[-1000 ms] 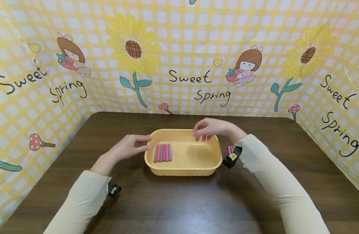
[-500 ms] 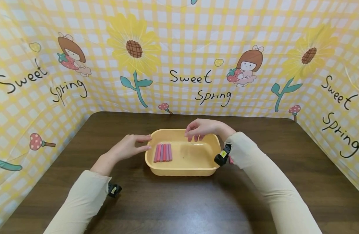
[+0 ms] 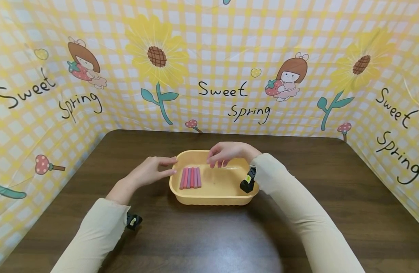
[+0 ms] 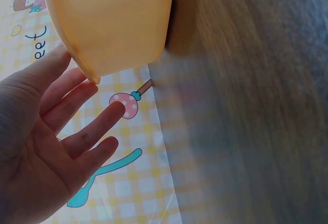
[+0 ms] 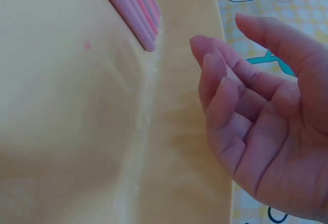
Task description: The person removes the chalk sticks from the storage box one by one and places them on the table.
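"Left hand's pose?"
"The left hand (image 3: 147,168) reaches in from the near left of the tub (image 3: 214,196). Fingers spread, thumb and 1 fingertip against the tub's left rim. Grip relaxed, grasping nothing."
"Right hand?"
"The right hand (image 3: 226,152) hangs over the tub's far side, fingers loosely bent. The right wrist view shows the thumb apart from the fingertips. Grip released. The right sleeve (image 3: 298,204) slants in from the tub's near right; the black wrist camera (image 3: 247,181) sits above the tub's right end."
"The sticks?"
"1 row of pink and purple sticks (image 3: 190,178), side by side on the tub's floor, near its left end."
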Demonstrator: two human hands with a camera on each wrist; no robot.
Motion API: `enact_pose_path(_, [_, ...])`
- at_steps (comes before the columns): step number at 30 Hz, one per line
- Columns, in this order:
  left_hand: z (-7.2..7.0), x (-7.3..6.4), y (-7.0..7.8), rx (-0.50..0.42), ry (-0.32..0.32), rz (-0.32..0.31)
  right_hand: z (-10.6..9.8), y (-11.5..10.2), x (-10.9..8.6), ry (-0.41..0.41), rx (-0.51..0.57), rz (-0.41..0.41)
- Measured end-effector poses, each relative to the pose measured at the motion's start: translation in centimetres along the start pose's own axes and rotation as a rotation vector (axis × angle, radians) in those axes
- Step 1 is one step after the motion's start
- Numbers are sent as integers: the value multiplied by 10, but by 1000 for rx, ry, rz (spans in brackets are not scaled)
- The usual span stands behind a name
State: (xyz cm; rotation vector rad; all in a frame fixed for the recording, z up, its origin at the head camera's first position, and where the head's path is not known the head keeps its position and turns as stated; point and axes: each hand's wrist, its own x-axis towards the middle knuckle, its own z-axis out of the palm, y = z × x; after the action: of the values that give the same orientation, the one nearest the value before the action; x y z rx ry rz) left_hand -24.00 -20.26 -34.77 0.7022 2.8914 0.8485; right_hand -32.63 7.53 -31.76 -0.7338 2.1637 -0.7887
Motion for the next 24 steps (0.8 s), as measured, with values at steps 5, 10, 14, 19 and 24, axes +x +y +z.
enact_pose_path(5, [0, -1, 0, 1, 0, -2, 3, -1, 9, -21, -11, 10])
enact_pose_path(10, [0, 0, 0, -5, -3, -2, 7, 1, 19, -37, -14, 25])
enact_pose_path(14, [0, 0, -1, -3, -9, 3, 12, 2, 26, -51, -22, 47])
enact_pose_path(19, [0, 0, 0, -12, -16, -11, 20, 2, 33, -78, -11, 60])
enact_pose_path(24, [-1, 0, 0, -7, -15, -9, 27, 3, 40, -100, 23, 85])
